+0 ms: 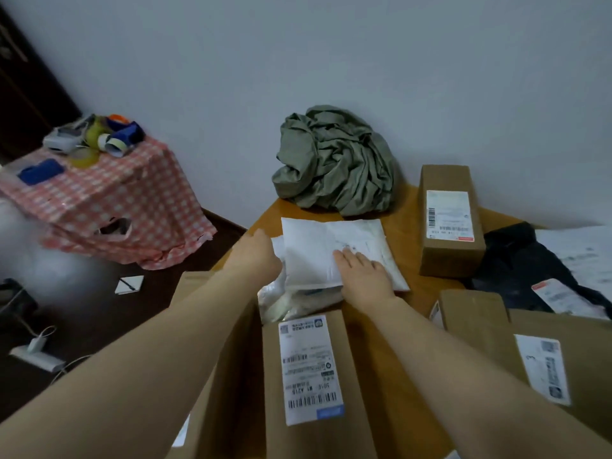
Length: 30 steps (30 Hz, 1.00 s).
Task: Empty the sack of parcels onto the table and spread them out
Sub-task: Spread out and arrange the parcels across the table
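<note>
A person's two bare forearms reached forward over a wooden table (404, 207) crowded with parcels. At the middle lay a white padded mailer (331, 246), taken here as the landmark.

The left hand (256, 253) sat at the mailer's left edge, curled around it; its fingers were tucked out of sight behind the edge, so how firmly they gripped could not be told. The right hand (362, 276) lay flat on the mailer's near right corner, fingers (347, 256) spread and pressing down, holding nothing closed within them.

Beyond the mailer, against the pale wall, the olive-green sack (334, 160) sat crumpled and slack on the table's far edge. To the mailer's right stood an upright cardboard box (450, 223) with a white shipping label. Further right lay a black plastic mailer (520, 263) with a label, and past it a white parcel (583, 250) at the picture's edge.

Under the mailer's near edge, a clear plastic packet (284, 303) poked out. Nearer than that lay a long cardboard box (314, 385) with a barcode label, between the two forearms. To its right sat another labelled cardboard box (546, 352).

Well left of the mailer, off the table, stood a stand draped in pink checked cloth (109, 200), carrying rolls of tape (116, 140). A white power strip (34, 356) lay on the dark floor.
</note>
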### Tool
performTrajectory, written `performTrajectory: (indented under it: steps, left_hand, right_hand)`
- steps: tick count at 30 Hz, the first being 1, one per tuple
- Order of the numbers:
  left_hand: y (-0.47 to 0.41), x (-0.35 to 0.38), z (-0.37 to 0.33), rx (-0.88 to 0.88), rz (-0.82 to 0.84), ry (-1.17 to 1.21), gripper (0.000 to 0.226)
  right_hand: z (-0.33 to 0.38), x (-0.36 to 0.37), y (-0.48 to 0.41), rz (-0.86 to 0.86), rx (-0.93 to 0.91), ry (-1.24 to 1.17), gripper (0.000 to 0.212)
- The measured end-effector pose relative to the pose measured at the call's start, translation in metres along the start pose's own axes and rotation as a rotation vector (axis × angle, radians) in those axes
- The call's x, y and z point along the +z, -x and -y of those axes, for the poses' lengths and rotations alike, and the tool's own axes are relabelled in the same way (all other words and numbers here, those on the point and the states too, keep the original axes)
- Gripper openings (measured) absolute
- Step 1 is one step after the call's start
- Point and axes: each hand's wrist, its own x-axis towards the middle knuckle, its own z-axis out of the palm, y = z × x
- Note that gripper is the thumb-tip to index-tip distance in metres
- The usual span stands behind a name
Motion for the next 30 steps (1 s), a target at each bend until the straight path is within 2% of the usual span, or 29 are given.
performTrajectory:
  steps: [2, 4, 7, 9, 13, 15, 17, 19, 21, 23, 25, 27, 28, 29, 30]
  left_hand:
    - [-0.013, 0.001, -0.011, -0.022, 0.036, -0.038, 0.02]
    - [-0.028, 0.003, -0.019, -0.016, 0.062, -0.076, 0.006]
    - [-0.053, 0.009, -0.024, 0.003, 0.135, -0.132, 0.011]
    - [-0.072, 0.017, -0.026, -0.007, 0.194, -0.212, 0.036]
    - [-0.106, 0.039, -0.028, 0.03, 0.301, -0.379, 0.116]
    - [-0.124, 0.049, -0.025, 0.07, 0.339, -0.387, 0.131]
    - [-0.138, 0.053, -0.021, 0.14, 0.351, -0.417, 0.125]
    - [-0.148, 0.049, -0.021, 0.267, 0.31, -0.49, 0.109]
    - [-0.157, 0.044, -0.02, 0.361, 0.253, -0.499, 0.1]
    - [-0.162, 0.036, -0.017, 0.411, 0.21, -0.409, 0.096]
    - [-0.16, 0.028, -0.013, 0.379, 0.129, -0.289, 0.08]
    - [-0.158, 0.024, -0.007, 0.257, 0.052, -0.202, 0.055]
    - [-0.156, 0.024, -0.004, 0.21, 0.064, -0.204, 0.048]
    - [-0.154, 0.023, -0.002, 0.163, 0.117, -0.206, 0.048]
    - [-0.155, 0.026, 0.0, 0.164, 0.182, -0.216, 0.056]
  right_hand:
    - [-0.011, -0.001, -0.001, -0.163, 0.025, -0.144, 0.055]
    - [-0.021, -0.006, 0.0, -0.331, 0.121, -0.467, 0.046]
    - [-0.033, -0.017, 0.002, -0.512, 0.289, -0.858, 0.039]
    - [-0.038, -0.022, 0.004, -0.487, 0.282, -0.887, 0.037]
    - [-0.042, -0.016, 0.007, -0.397, 0.249, -0.908, 0.042]
    - [-0.043, -0.013, 0.004, -0.392, 0.297, -0.923, 0.048]
    - [-0.042, -0.009, 0.005, -0.343, 0.386, -0.844, 0.055]
    - [-0.038, -0.003, 0.006, -0.246, 0.492, -0.779, 0.057]
    - [-0.036, 0.003, 0.008, -0.221, 0.505, -0.819, 0.059]
    - [-0.033, -0.002, 0.011, -0.239, 0.514, -0.842, 0.063]
    - [-0.028, -0.015, 0.011, -0.213, 0.596, -0.817, 0.06]
    - [-0.02, -0.026, 0.005, -0.238, 0.667, -0.736, 0.047]
    - [-0.015, -0.028, -0.001, -0.236, 0.672, -0.695, 0.039]
    - [-0.008, -0.032, -0.007, -0.187, 0.66, -0.678, 0.041]
    - [-0.001, -0.035, -0.015, -0.086, 0.637, -0.694, 0.057]
